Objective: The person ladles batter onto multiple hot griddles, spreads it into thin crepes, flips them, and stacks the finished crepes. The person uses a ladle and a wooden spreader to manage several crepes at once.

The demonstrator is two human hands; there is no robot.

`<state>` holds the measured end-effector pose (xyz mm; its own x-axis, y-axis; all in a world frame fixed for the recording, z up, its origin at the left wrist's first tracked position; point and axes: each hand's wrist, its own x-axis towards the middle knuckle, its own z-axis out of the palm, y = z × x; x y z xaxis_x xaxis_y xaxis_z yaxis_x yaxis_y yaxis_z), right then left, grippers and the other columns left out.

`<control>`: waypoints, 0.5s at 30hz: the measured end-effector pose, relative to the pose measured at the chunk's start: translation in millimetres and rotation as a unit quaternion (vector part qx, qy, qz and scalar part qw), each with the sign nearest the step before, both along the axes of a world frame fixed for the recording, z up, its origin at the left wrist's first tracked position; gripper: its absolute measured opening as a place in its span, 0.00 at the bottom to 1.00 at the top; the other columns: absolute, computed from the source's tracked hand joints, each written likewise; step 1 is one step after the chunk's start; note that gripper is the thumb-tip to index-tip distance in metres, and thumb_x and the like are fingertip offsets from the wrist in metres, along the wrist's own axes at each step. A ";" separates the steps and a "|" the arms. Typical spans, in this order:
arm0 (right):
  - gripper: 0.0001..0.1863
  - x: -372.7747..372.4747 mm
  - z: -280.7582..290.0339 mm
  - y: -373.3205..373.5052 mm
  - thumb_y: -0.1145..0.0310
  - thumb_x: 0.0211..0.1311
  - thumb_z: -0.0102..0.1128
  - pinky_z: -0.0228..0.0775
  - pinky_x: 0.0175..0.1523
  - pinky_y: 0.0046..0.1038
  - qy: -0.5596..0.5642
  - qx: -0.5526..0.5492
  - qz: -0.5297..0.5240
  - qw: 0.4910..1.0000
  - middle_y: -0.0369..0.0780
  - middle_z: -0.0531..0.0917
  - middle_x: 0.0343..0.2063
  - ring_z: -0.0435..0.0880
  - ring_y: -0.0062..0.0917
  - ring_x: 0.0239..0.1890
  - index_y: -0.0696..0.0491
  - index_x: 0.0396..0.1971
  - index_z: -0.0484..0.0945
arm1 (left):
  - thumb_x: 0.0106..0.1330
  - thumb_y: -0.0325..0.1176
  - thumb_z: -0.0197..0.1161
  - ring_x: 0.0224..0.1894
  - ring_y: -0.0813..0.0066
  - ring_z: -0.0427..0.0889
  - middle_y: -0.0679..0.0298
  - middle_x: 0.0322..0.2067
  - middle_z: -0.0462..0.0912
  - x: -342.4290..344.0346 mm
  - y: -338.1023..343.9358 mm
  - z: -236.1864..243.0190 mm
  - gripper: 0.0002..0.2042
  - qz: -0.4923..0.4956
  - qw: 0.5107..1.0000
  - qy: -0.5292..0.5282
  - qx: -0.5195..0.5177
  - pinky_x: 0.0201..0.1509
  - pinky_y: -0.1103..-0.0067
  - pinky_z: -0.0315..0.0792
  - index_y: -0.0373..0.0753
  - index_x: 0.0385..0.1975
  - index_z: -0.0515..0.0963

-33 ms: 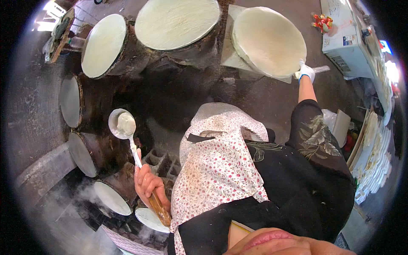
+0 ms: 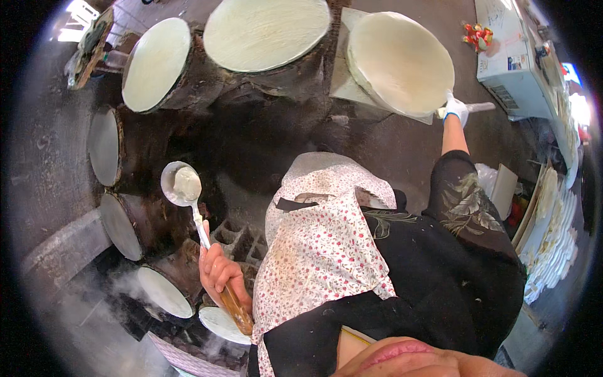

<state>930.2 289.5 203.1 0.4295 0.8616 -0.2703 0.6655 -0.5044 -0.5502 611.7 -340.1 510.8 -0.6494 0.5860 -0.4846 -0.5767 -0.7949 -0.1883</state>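
My left hand (image 2: 221, 270) is wrapped round the brown wooden handle of a ladle (image 2: 200, 213). Pale, thick batter (image 2: 187, 183) sits in its white-coated bowl, tilted up over a dark gap. My right hand (image 2: 456, 109), in a white glove, reaches far out at the right and closes around a pale stick-like tool (image 2: 482, 107). Its fingertips are at the lower right rim of a pile of round, thin flatbreads (image 2: 402, 63), which rests on a square pale board (image 2: 342, 85). Whether they touch the top sheet is too small to tell.
Large round griddles stand in an arc: a batter-covered one (image 2: 267, 34) ahead, another (image 2: 157, 65) left of it, bare grey ones (image 2: 104, 146) farther left. Steam rises near a pale disc (image 2: 165, 292) at lower left. A white box (image 2: 512, 63) and stacked white sheets (image 2: 556, 245) stand right.
My gloved right hand and the pale tool have shifted slightly to the right. My left hand holds the ladle in the same place.
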 end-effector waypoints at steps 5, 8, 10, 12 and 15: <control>0.22 -14.1 49.5 -40.0 0.67 0.63 0.66 0.78 0.57 0.36 -0.069 0.209 0.160 0.962 0.46 0.90 0.48 0.89 0.35 0.48 0.50 0.57 0.85 | 0.86 0.34 0.38 0.17 0.81 0.68 0.67 0.26 0.66 25.9 -2.7 -13.9 0.28 0.032 0.998 0.001 0.048 0.18 0.81 0.69 0.34 0.80 0.44; 0.26 -78.9 54.7 -98.7 0.70 0.59 0.65 0.79 0.53 0.39 -0.060 0.197 0.321 0.925 0.46 0.88 0.46 0.88 0.40 0.45 0.40 0.60 0.84 | 0.85 0.29 0.40 0.19 0.84 0.68 0.67 0.27 0.65 33.4 -13.6 -26.8 0.27 0.054 0.997 -0.011 0.061 0.19 0.83 0.69 0.34 0.80 0.44; 0.30 -144.4 55.0 -151.9 0.73 0.59 0.61 0.79 0.51 0.35 -0.018 0.144 0.436 0.888 0.46 0.86 0.42 0.87 0.38 0.43 0.39 0.63 0.82 | 0.84 0.27 0.40 0.18 0.85 0.66 0.67 0.28 0.65 37.7 -21.9 -36.2 0.27 0.076 0.996 0.000 0.045 0.19 0.84 0.68 0.34 0.79 0.46; 0.34 -212.1 63.7 -210.6 0.75 0.58 0.59 0.80 0.45 0.31 0.184 0.152 0.599 0.765 0.44 0.85 0.39 0.87 0.33 0.37 0.37 0.67 0.79 | 0.85 0.28 0.42 0.19 0.86 0.65 0.68 0.29 0.64 42.7 -29.7 -45.1 0.26 0.077 0.997 0.023 0.014 0.19 0.85 0.68 0.34 0.79 0.49; 0.37 -301.5 101.3 -290.5 0.74 0.63 0.59 0.77 0.29 0.29 0.287 0.017 0.686 0.669 0.38 0.81 0.33 0.78 0.26 0.21 0.34 0.73 0.72 | 0.85 0.29 0.43 0.19 0.86 0.65 0.68 0.29 0.63 45.9 -35.8 -53.4 0.26 0.106 0.993 0.045 0.004 0.19 0.86 0.67 0.36 0.80 0.50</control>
